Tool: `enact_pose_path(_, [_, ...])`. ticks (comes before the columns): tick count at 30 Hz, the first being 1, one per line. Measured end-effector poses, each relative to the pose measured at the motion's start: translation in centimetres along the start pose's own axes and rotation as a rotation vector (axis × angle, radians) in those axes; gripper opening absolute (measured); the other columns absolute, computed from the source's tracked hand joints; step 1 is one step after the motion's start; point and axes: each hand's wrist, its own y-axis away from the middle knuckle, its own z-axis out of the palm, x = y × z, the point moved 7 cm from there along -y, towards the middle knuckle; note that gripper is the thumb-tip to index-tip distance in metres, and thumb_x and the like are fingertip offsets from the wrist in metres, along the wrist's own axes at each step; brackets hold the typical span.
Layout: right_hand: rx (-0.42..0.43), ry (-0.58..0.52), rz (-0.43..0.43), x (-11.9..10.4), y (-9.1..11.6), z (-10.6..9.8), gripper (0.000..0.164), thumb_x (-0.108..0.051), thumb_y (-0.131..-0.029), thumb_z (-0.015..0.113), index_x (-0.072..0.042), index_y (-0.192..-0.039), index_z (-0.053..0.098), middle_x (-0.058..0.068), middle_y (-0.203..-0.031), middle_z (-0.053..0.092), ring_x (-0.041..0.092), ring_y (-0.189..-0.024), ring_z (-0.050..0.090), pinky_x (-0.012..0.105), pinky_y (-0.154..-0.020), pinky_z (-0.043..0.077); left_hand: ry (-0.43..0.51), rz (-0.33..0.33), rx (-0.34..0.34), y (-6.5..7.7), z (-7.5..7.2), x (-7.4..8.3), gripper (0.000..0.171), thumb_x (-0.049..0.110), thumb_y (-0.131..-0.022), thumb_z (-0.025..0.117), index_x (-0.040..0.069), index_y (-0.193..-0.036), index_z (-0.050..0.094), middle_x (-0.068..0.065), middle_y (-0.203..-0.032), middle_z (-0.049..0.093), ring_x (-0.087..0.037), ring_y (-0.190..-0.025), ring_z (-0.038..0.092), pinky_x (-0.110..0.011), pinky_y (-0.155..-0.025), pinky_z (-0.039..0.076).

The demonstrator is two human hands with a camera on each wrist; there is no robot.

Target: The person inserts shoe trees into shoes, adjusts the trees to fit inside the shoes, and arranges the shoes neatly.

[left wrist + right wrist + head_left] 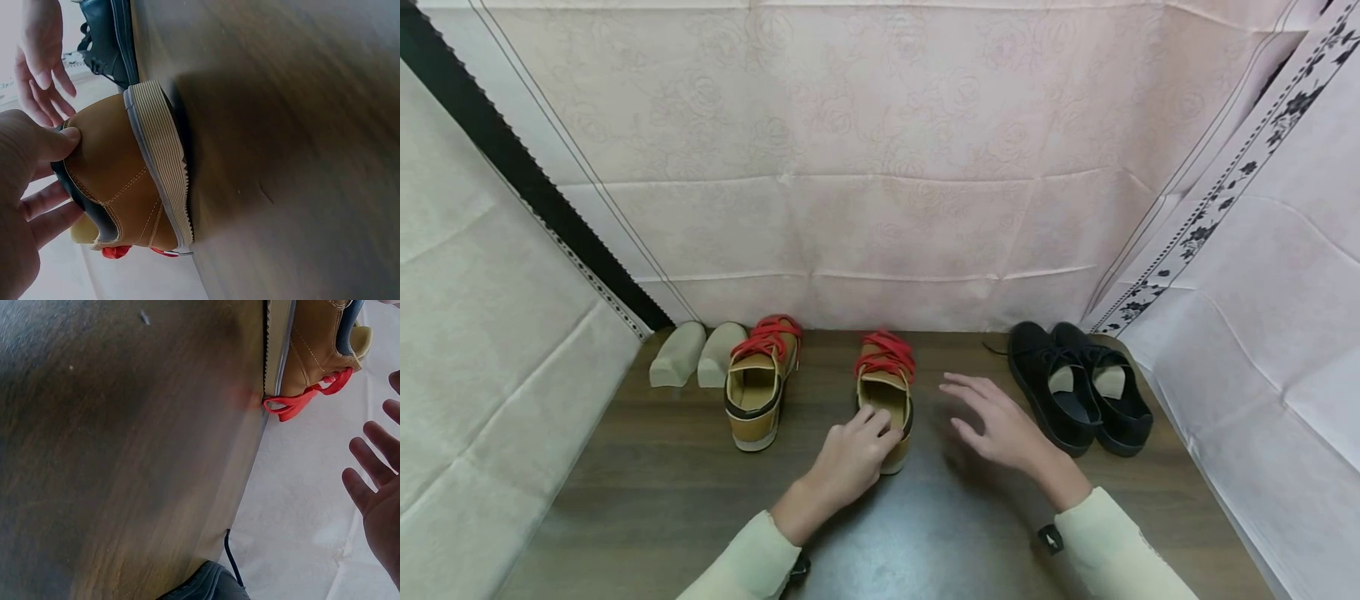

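Pinching the brown leather, red-laced shoe (122,169) at its black heel collar (95,211) with your left hand (856,454) | shoe: ahead of grip | your right hand (996,421): empty, right of grip | avoid crushing collar

The setting was a cloth-lined booth (497,350); the surrounding room type could not be determined. Creased, floral-printed cloth (850,125) bounded a wood-grain tabletop (655,492) on three sides, carrying brown shoes (754,427) and black shoes (1034,372).

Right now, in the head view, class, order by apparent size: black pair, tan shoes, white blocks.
1. Black pair
2. Left tan shoe, right tan shoe: unranked, since the left hand partly hides the latter
3. White blocks: look alike, unranked
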Motion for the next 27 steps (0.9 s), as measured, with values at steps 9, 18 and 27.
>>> enact_pose_path(9, [0.037, -0.069, 0.014, 0.3, -0.2, -0.3, 0.051, -0.024, -0.097, 0.071, -0.019, -0.145, 0.057, 0.002, -0.154, 0.052, 0.025, -0.141, 0.05, 0.052, -0.11, 0.047, -0.016, 0.02, -0.028, -0.6, 0.2, 1.4, 0.029, -0.001, -0.077, 0.074, 0.018, -0.099, 0.076, 0.001, -0.096, 0.062, -0.017, -0.084, 0.056, -0.027, -0.041, 0.045])
enact_pose_path(18, [0.115, -0.165, 0.029, 0.0, -0.7, -0.1, 0.047, -0.023, -0.094, 0.077, -0.015, -0.138, 0.063, 0.005, -0.139, 0.062, 0.027, -0.127, 0.061, 0.049, -0.101, 0.054, -0.019, 0.041, -0.076, -1.2, 0.4, 2.7, 0.031, 0.007, -0.076, 0.082, 0.02, -0.103, 0.076, 0.002, -0.102, 0.064, -0.015, -0.086, 0.057, -0.025, -0.043, 0.046])
enact_pose_path(27, [0.132, -0.27, 0.147, 0.6, -1.0, 0.8, 0.046, -0.019, -0.089, 0.083, -0.014, -0.132, 0.066, 0.003, -0.117, 0.066, 0.016, -0.104, 0.067, 0.041, -0.089, 0.058, -0.022, 0.063, -0.097, -1.8, 0.7, 4.1, 0.033, 0.012, -0.076, 0.084, 0.021, -0.106, 0.076, 0.003, -0.105, 0.064, -0.016, -0.089, 0.058, -0.027, -0.045, 0.049])
